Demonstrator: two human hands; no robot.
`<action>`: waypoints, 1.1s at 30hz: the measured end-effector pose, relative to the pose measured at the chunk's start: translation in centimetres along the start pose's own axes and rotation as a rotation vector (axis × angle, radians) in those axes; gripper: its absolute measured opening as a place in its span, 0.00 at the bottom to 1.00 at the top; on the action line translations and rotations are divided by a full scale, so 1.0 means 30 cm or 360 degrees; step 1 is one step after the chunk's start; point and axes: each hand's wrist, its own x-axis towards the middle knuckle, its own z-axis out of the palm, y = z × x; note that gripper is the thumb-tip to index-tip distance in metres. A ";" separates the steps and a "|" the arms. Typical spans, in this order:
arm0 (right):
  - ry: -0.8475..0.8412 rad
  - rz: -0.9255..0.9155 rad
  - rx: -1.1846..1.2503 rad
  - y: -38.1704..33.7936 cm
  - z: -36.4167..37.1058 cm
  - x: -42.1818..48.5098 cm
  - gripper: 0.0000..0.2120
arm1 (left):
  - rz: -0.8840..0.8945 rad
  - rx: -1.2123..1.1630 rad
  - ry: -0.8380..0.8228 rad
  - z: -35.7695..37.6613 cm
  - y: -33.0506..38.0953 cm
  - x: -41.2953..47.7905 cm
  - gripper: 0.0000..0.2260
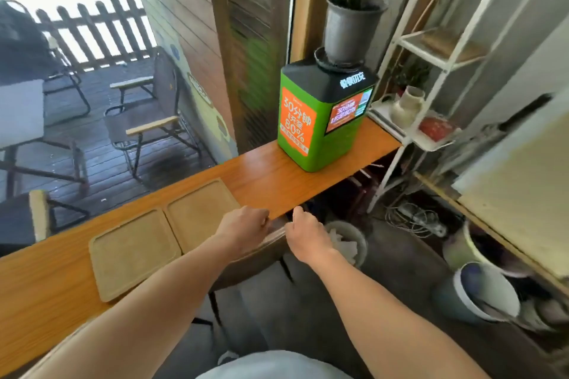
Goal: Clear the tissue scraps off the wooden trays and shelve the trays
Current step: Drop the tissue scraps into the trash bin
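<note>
left hand (246, 226) fingers curled | right hand (304, 235) fingers curled | arms extended

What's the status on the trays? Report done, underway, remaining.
Done: both wooden trays look scrap-free, and white tissue sits in the bin. Underway: left hand and right hand hover over the counter edge, seemingly holding nothing. Remaining: shelving both trays.

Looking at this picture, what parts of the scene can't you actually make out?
- Head view: the left hand and right hand curl away from the camera, hiding their fingers and anything held.
- The bin below the counter edge: contents blurred, partly behind the right hand.
- The white shelf rack: small items too blurred to name; right side cut off.
</note>
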 end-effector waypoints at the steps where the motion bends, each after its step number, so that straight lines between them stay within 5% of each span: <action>1: 0.0035 0.0063 0.0013 0.100 -0.034 -0.024 0.06 | 0.0071 0.0039 0.0031 0.016 0.105 0.022 0.15; 14: 0.0161 0.0553 0.0070 0.826 -0.205 -0.312 0.16 | 0.0452 0.0068 -0.0224 0.360 0.780 0.083 0.14; 21: 0.0014 0.0675 0.0039 0.924 -0.178 -0.256 0.14 | 0.0370 0.0153 -0.0445 0.446 0.782 0.245 0.15; 28: -0.0078 0.0794 0.0425 0.974 -0.104 0.060 0.09 | 0.0333 0.0275 -0.0665 0.543 0.776 0.611 0.14; 33: -0.0093 0.1036 0.0679 1.105 0.098 0.345 0.07 | -0.0014 0.0112 -0.0744 0.826 0.735 0.864 0.13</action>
